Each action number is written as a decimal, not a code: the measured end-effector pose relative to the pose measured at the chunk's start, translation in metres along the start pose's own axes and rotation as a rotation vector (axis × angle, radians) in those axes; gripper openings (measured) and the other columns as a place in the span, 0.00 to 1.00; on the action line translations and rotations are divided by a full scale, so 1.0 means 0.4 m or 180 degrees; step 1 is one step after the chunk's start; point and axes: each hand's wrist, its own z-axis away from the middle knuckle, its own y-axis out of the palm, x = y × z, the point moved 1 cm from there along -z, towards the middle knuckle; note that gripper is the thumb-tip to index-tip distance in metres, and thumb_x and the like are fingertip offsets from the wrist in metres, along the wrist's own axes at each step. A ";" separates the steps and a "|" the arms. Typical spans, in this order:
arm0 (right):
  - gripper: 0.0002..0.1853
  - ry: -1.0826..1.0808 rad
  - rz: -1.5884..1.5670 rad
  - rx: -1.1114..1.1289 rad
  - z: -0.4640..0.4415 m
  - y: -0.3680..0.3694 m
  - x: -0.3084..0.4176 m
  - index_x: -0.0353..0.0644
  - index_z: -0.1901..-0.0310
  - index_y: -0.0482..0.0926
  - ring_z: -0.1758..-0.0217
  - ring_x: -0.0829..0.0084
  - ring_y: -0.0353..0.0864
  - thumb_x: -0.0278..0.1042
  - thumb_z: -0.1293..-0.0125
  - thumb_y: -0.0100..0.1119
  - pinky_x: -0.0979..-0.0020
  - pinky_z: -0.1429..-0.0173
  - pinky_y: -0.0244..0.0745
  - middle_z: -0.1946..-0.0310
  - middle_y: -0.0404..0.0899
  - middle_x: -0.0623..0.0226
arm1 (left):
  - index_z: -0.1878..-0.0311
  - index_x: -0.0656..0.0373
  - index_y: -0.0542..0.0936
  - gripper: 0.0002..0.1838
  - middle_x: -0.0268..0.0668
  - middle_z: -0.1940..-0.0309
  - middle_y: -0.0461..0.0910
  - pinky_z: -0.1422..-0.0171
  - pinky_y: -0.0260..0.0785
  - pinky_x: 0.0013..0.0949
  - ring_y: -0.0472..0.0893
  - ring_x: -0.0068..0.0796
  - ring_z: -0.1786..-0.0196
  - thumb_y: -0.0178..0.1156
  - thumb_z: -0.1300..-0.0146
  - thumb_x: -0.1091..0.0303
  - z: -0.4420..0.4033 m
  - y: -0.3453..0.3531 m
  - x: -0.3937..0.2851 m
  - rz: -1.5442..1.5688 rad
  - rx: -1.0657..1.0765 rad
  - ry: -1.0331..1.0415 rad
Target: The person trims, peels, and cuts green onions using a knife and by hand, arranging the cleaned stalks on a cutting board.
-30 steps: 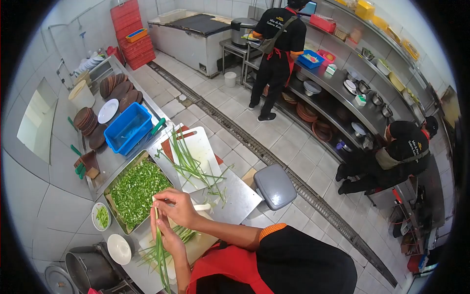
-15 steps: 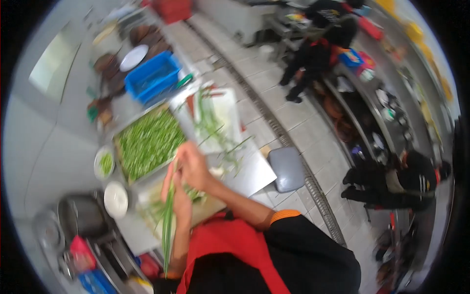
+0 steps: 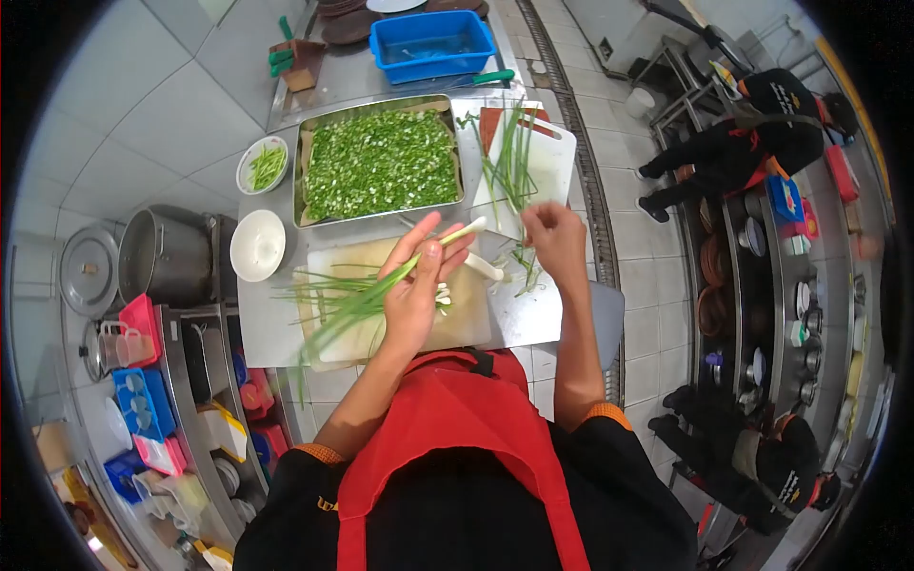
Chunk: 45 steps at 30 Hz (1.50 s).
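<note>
My left hand (image 3: 415, 290) has its thumb laid across a spring onion (image 3: 419, 255). The white bulb points to the right and the long green leaves trail down to the left. Beneath it, more spring onions (image 3: 338, 293) lie on a pale cutting board (image 3: 466, 319), beside what looks like a white handle (image 3: 486, 267). My right hand (image 3: 557, 238) is closed with its fingertips pinched, above the metal table; whatever it holds is too small to make out. Just beyond it, uncut spring onions (image 3: 514, 157) lie across a white board (image 3: 554, 171).
A metal tray (image 3: 457, 152) full of chopped spring onion stands ahead. To its left are a bowl of green pieces (image 3: 267, 167) and a white bowl (image 3: 257, 246). A blue tub (image 3: 433, 46) and a green-handled knife (image 3: 490, 78) lie farther back. Other people (image 3: 781, 119) are at right.
My hands were together on the spring onion, its leaves hanging down; now they are apart. My right hand has moved right, while my left holds the onion slantwise over the board. The view has turned.
</note>
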 end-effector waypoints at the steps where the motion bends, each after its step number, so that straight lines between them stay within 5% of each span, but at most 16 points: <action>1: 0.08 0.0193 0.0569 0.0265 0.018 -0.017 -0.042 0.30 0.64 0.80 0.74 0.76 0.80 0.28 0.36 0.60 0.73 0.72 0.74 0.74 0.81 0.59 | 0.35 0.70 0.64 0.23 0.56 0.44 0.74 0.38 0.73 0.40 0.78 0.46 0.42 0.48 0.26 0.64 -0.002 0.003 -0.005 0.0231 0.0080 -0.0130; 5: 0.07 0.1119 0.1186 0.0581 0.068 -0.035 -0.123 0.29 0.65 0.80 0.75 0.70 0.82 0.26 0.41 0.63 0.67 0.73 0.74 0.76 0.82 0.54 | 0.33 0.68 0.62 0.24 0.55 0.45 0.75 0.39 0.74 0.40 0.79 0.46 0.43 0.47 0.25 0.64 -0.009 -0.006 -0.014 0.0479 0.0124 -0.0373; 7: 0.08 0.1343 0.1284 0.0703 0.076 -0.038 -0.154 0.29 0.62 0.80 0.78 0.77 0.79 0.26 0.37 0.61 0.73 0.74 0.74 0.76 0.81 0.59 | 0.34 0.69 0.63 0.23 0.54 0.47 0.77 0.40 0.74 0.40 0.80 0.45 0.44 0.47 0.25 0.64 -0.012 -0.008 -0.014 0.0469 0.0145 -0.0405; 9: 0.08 -0.0802 0.1889 0.0610 0.081 -0.034 -0.206 0.32 0.59 0.81 0.69 0.74 0.81 0.27 0.38 0.62 0.72 0.67 0.76 0.69 0.82 0.58 | 0.34 0.69 0.64 0.23 0.53 0.48 0.78 0.41 0.75 0.39 0.81 0.44 0.46 0.48 0.25 0.64 -0.016 -0.013 -0.012 0.0451 0.0172 -0.0437; 12: 0.13 -0.0336 0.1267 0.0483 0.074 -0.025 -0.118 0.35 0.54 0.80 0.58 0.62 0.81 0.26 0.41 0.63 0.67 0.55 0.75 0.59 0.80 0.54 | 0.35 0.67 0.65 0.23 0.50 0.50 0.80 0.44 0.75 0.35 0.82 0.42 0.48 0.47 0.25 0.61 -0.021 -0.023 -0.011 0.0191 0.0332 -0.0505; 16: 0.16 -0.0183 0.0080 0.0330 0.070 0.017 0.119 0.36 0.53 0.80 0.60 0.59 0.80 0.22 0.45 0.64 0.65 0.55 0.75 0.60 0.80 0.57 | 0.42 0.69 0.73 0.20 0.45 0.60 0.83 0.51 0.76 0.29 0.84 0.29 0.58 0.51 0.27 0.62 -0.027 -0.044 -0.010 -0.0361 0.0149 -0.0729; 18: 0.16 -0.1408 0.0400 0.1069 0.086 0.046 0.203 0.37 0.53 0.80 0.60 0.59 0.79 0.21 0.44 0.64 0.64 0.56 0.75 0.62 0.79 0.58 | 0.46 0.68 0.76 0.18 0.39 0.65 0.83 0.56 0.73 0.23 0.83 0.22 0.62 0.55 0.29 0.61 -0.031 -0.048 -0.011 -0.0565 0.0120 -0.0721; 21: 0.15 -0.1760 0.0683 0.1328 0.103 0.101 0.217 0.37 0.52 0.79 0.59 0.61 0.78 0.22 0.43 0.64 0.65 0.58 0.73 0.63 0.79 0.59 | 0.47 0.67 0.77 0.18 0.36 0.65 0.83 0.56 0.73 0.23 0.82 0.20 0.60 0.56 0.29 0.62 -0.036 -0.073 0.006 -0.0665 0.0215 -0.0690; 25: 0.09 -0.1344 0.0418 0.1187 0.112 0.123 0.198 0.35 0.59 0.82 0.68 0.64 0.78 0.23 0.42 0.65 0.68 0.62 0.73 0.69 0.79 0.59 | 0.42 0.65 0.75 0.18 0.39 0.59 0.83 0.51 0.73 0.24 0.81 0.22 0.56 0.54 0.29 0.63 -0.036 -0.090 -0.023 -0.0911 0.0123 -0.0507; 28: 0.07 -0.0904 0.0301 0.1164 0.116 0.117 0.203 0.34 0.61 0.82 0.71 0.72 0.78 0.25 0.40 0.65 0.73 0.64 0.72 0.72 0.78 0.62 | 0.38 0.67 0.70 0.19 0.43 0.52 0.80 0.48 0.75 0.31 0.82 0.31 0.53 0.53 0.30 0.70 -0.041 -0.111 -0.057 0.0385 -0.0140 -0.0113; 37: 0.10 0.0504 -0.0875 0.2014 0.141 0.115 0.154 0.31 0.57 0.81 0.67 0.83 0.76 0.30 0.34 0.62 0.78 0.61 0.72 0.70 0.80 0.69 | 0.49 0.66 0.75 0.10 0.40 0.58 0.81 0.51 0.78 0.31 0.82 0.29 0.57 0.54 0.31 0.75 -0.038 -0.125 -0.050 0.0415 -0.0031 -0.0103; 45: 0.12 0.0029 -0.0869 0.1852 0.142 0.152 0.201 0.32 0.53 0.79 0.65 0.83 0.77 0.30 0.34 0.61 0.79 0.60 0.72 0.69 0.80 0.70 | 0.53 0.65 0.76 0.08 0.40 0.63 0.81 0.55 0.77 0.29 0.82 0.27 0.62 0.57 0.32 0.74 -0.041 -0.113 -0.050 0.0276 -0.0039 -0.0272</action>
